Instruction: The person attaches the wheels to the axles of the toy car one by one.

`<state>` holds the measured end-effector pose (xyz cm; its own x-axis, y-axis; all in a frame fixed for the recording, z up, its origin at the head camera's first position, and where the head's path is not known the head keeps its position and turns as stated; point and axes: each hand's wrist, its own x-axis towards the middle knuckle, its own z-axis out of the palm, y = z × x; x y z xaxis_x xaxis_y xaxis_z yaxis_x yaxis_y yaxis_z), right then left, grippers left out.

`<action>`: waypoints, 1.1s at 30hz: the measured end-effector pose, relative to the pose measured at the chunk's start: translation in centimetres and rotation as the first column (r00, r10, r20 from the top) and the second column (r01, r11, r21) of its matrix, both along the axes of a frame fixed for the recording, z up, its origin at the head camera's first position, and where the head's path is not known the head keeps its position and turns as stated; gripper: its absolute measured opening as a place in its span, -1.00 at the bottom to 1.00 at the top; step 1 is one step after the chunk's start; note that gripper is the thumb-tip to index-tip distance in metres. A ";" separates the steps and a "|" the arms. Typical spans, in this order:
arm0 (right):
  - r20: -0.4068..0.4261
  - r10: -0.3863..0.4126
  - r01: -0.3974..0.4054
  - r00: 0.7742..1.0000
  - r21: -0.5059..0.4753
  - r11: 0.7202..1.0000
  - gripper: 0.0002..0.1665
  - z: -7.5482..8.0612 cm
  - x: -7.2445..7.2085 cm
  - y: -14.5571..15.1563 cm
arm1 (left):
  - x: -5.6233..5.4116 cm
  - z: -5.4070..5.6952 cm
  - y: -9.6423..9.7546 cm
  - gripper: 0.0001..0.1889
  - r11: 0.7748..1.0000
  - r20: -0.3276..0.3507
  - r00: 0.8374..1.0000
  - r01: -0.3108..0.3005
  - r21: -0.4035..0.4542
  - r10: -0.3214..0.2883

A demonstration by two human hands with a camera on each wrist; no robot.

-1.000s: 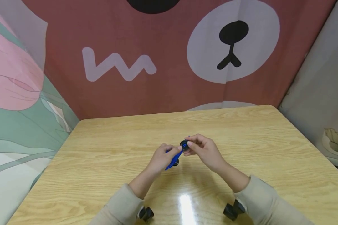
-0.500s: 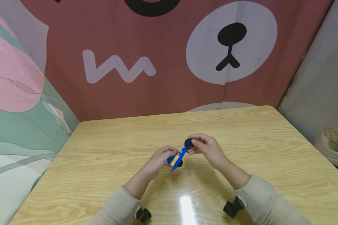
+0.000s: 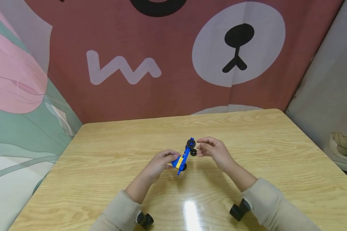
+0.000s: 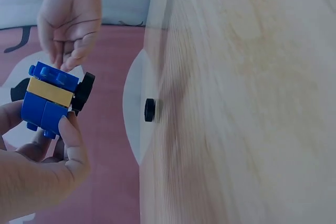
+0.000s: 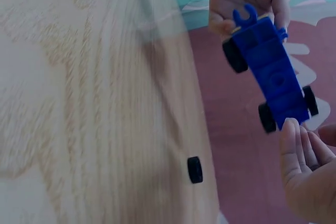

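Observation:
A small toy car (image 3: 184, 157) of blue bricks with a yellow band is held up above the table by my left hand (image 3: 162, 163), whose thumb and fingers grip one end. Black wheels are on the car: two at the end near my right hand, a front wheel (image 5: 268, 117) among them, and one wheel (image 5: 235, 55) by my left hand. My right hand (image 3: 215, 150) is just beside the car's other end, fingers loosely bent and holding nothing. A loose black wheel (image 4: 149, 110) stands on its edge on the table.
The wooden table (image 3: 118, 141) spreads out around both hands. Behind it hangs a red cloth (image 3: 173, 96) with a bear print. A black wrist camera (image 3: 239, 210) sits under the right sleeve and another camera (image 3: 145, 220) under the left.
My right hand has let go of the car's wheel end and drawn slightly right. My left hand has shifted its grip to the car's yellow-banded end, and the car's body now shows more.

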<state>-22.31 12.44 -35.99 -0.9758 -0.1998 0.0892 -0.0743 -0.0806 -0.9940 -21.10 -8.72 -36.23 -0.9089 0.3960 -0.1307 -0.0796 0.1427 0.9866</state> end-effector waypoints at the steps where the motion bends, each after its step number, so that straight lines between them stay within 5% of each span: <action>1: 0.004 -0.005 0.005 1.000 0.003 1.000 -0.70 -0.1 -0.1 0.0 | 0.0 0.0 -0.1 -0.68 1.000 0.001 1.000 -0.008 0.005 0.008; 16: 0.044 0.003 -0.010 0.999 0.151 0.989 -0.69 -3.4 -2.4 0.4 | -0.4 -0.3 -0.7 -0.66 0.997 0.026 0.998 -0.057 0.047 0.056; 27: 0.090 -0.049 0.013 0.995 0.360 0.933 -0.64 -3.7 -2.9 -0.3 | -0.8 0.1 -1.0 -0.67 0.991 0.058 0.993 -0.111 0.079 0.107; 33: 0.063 -0.011 -0.023 0.998 0.519 0.855 -0.58 -4.5 -3.9 -0.5 | -1.7 -0.9 -1.5 -0.69 0.986 0.086 0.986 -0.147 0.077 0.140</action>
